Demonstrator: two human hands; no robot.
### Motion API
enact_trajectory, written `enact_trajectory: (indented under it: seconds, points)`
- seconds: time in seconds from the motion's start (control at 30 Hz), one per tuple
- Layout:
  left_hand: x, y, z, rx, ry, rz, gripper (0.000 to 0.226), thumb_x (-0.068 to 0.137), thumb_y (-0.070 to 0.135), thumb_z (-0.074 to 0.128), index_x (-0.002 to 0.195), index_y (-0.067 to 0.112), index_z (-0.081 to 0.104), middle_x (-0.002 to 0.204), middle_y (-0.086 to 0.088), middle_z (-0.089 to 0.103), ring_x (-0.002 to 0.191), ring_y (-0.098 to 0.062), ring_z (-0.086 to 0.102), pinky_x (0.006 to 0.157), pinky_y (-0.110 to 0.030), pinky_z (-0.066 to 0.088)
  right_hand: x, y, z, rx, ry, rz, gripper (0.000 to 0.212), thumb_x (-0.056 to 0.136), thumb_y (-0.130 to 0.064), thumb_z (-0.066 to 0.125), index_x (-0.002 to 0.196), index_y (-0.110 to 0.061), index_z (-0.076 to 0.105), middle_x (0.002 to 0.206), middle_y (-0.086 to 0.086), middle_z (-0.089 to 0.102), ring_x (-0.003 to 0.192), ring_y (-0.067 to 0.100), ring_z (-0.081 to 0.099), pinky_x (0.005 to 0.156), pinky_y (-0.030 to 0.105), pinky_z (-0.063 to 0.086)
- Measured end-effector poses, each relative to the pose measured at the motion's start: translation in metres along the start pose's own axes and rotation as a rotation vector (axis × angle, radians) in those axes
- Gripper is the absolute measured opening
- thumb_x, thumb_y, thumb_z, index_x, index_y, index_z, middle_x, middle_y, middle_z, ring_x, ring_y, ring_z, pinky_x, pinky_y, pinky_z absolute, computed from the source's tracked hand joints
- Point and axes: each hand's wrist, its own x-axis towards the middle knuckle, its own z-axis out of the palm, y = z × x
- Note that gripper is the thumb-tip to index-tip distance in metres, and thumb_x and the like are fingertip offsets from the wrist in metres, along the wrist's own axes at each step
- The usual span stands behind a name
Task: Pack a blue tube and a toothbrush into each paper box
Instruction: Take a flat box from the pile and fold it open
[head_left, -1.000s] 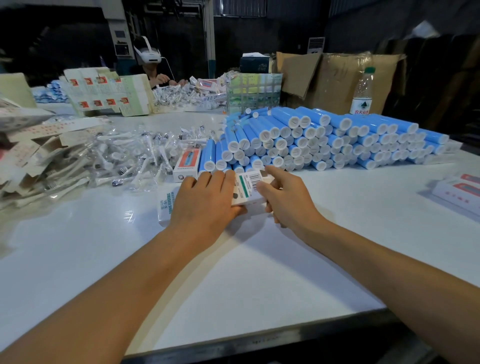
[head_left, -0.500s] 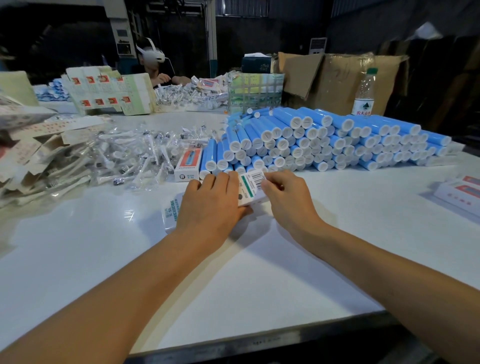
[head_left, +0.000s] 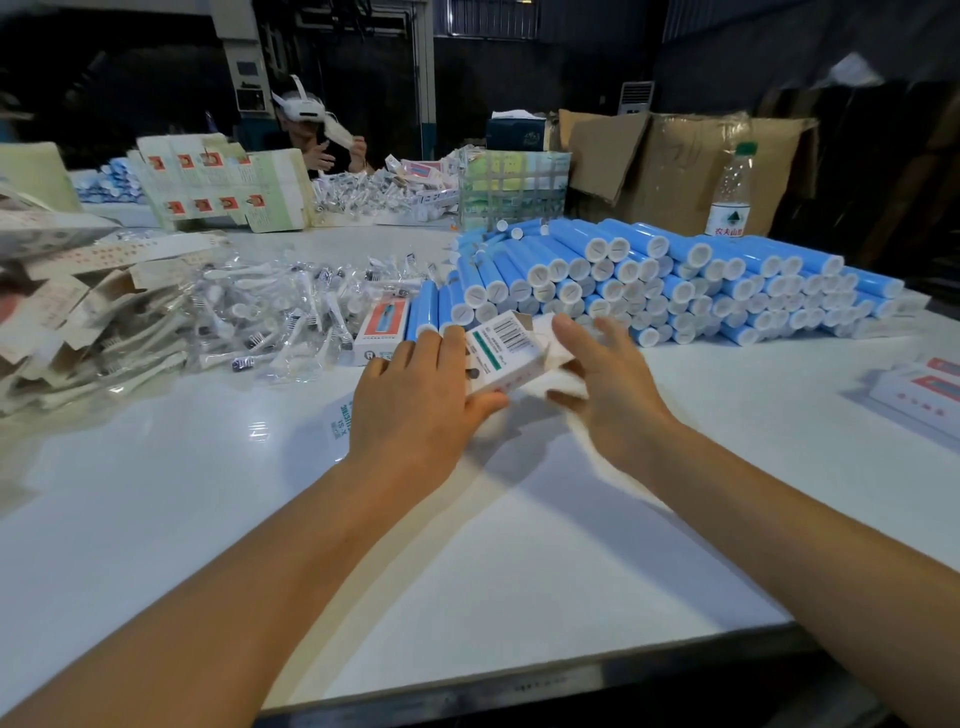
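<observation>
Paper box (head_left: 501, 358) between both hands, long axis tilted far-left to near-right; left hand (head_left: 415, 400) gripping it, right hand (head_left: 605, 382) spread at open end.

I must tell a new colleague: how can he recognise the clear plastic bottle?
Find the big stack of blue tubes on the white table. Behind its far right end stands the bottle, before brown cardboard. It alone is upright, with a green cap.
</observation>
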Motion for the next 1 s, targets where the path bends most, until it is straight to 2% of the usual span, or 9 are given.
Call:
enact_trajectory:
  seconds: [0.07, 0.13, 0.2, 0.37, 0.47, 0.57, 0.73, 0.8, 1.0]
  points:
    - [-0.001, 0.002, 0.002, 0.014, -0.016, 0.033, 0.077, 0.085, 0.066, 0.024, 0.143, 0.016, 0.022, 0.139, -0.003, 0.040, 0.123, -0.022, 0.040, 0.092, -0.034, 0.032, 0.000, 0.001, 0.001, 0.348, -0.169, 0.309, 0.043, 0.078, -0.027, 0.071, 0.113, -0.005, 0.058, 0.109, 0.017, 0.062, 0.099, 0.029, 0.063, 0.078, 0.043, 0.057]
    - [-0.001, 0.004, 0.004, 0.014, -0.034, 0.078, 0.075, 0.087, 0.065, 0.027, 0.144, 0.017, 0.021, 0.139, -0.001, 0.040, 0.123, -0.021, 0.039, 0.093, -0.033, 0.031, -0.001, 0.005, 0.002, 0.411, -0.272, 0.300, 0.037, 0.073, -0.019, 0.069, 0.106, -0.003, 0.061, 0.103, 0.019, 0.067, 0.087, 0.029, 0.069, 0.065, 0.038, 0.059]
    - [-0.001, 0.005, 0.006, 0.008, -0.039, 0.097, 0.074, 0.088, 0.064, 0.029, 0.144, 0.017, 0.021, 0.138, 0.000, 0.040, 0.123, -0.020, 0.039, 0.093, -0.032, 0.031, 0.002, 0.010, 0.004, 0.399, -0.284, 0.233, 0.035, 0.079, -0.004, 0.064, 0.114, -0.002, 0.058, 0.109, 0.019, 0.067, 0.087, 0.028, 0.069, 0.066, 0.037, 0.059]
    - [-0.002, 0.009, 0.007, 0.052, -0.026, 0.126, 0.080, 0.084, 0.064, 0.019, 0.145, 0.012, 0.021, 0.136, -0.003, 0.042, 0.120, -0.021, 0.042, 0.091, -0.032, 0.033, -0.002, 0.021, 0.005, -0.078, -0.152, -0.065, 0.011, 0.088, -0.001, 0.056, 0.097, -0.003, 0.060, 0.091, 0.017, 0.069, 0.080, 0.026, 0.068, 0.069, 0.037, 0.056]
    - [-0.005, 0.012, 0.006, 0.053, -0.037, 0.135, 0.087, 0.080, 0.070, 0.019, 0.141, 0.008, 0.029, 0.131, -0.005, 0.047, 0.115, -0.024, 0.047, 0.087, -0.034, 0.034, -0.009, 0.023, 0.008, -0.466, -0.132, -0.332, 0.014, 0.091, -0.005, 0.047, 0.095, -0.004, 0.061, 0.089, 0.013, 0.067, 0.084, 0.031, 0.064, 0.072, 0.040, 0.052]
    - [-0.006, 0.014, 0.004, 0.060, -0.033, 0.126, 0.089, 0.080, 0.070, 0.022, 0.140, 0.005, 0.033, 0.129, -0.008, 0.050, 0.112, -0.026, 0.049, 0.086, -0.037, 0.036, -0.015, 0.024, 0.010, -0.604, -0.112, -0.424, 0.018, 0.096, -0.010, 0.041, 0.102, -0.007, 0.057, 0.088, 0.005, 0.066, 0.081, 0.023, 0.062, 0.068, 0.037, 0.050]
    - [-0.010, 0.016, 0.001, 0.100, -0.010, 0.135, 0.077, 0.086, 0.061, 0.047, 0.132, 0.000, 0.047, 0.116, -0.013, 0.059, 0.099, -0.029, 0.057, 0.078, -0.039, 0.044, -0.021, 0.026, 0.012, -0.664, -0.149, -0.456, 0.016, 0.100, -0.016, 0.037, 0.104, -0.008, 0.050, 0.087, 0.004, 0.062, 0.070, 0.009, 0.056, 0.056, 0.023, 0.044]
    - [-0.011, 0.016, -0.001, 0.086, 0.006, 0.135, 0.075, 0.085, 0.059, 0.051, 0.129, -0.001, 0.050, 0.111, -0.014, 0.061, 0.095, -0.030, 0.059, 0.074, -0.040, 0.045, -0.022, 0.025, 0.011, -0.660, -0.165, -0.454, 0.016, 0.101, -0.016, 0.037, 0.106, -0.008, 0.049, 0.091, 0.006, 0.062, 0.074, 0.012, 0.057, 0.061, 0.027, 0.046]
    - [-0.010, 0.014, -0.006, 0.031, 0.022, 0.125, 0.073, 0.082, 0.058, 0.028, 0.124, 0.003, 0.054, 0.107, -0.011, 0.061, 0.094, -0.029, 0.058, 0.073, -0.039, 0.041, -0.030, 0.022, 0.015, -0.555, -0.247, -0.373, 0.031, 0.101, -0.026, 0.039, 0.127, -0.015, 0.053, 0.113, 0.008, 0.064, 0.103, 0.024, 0.060, 0.092, 0.043, 0.047]
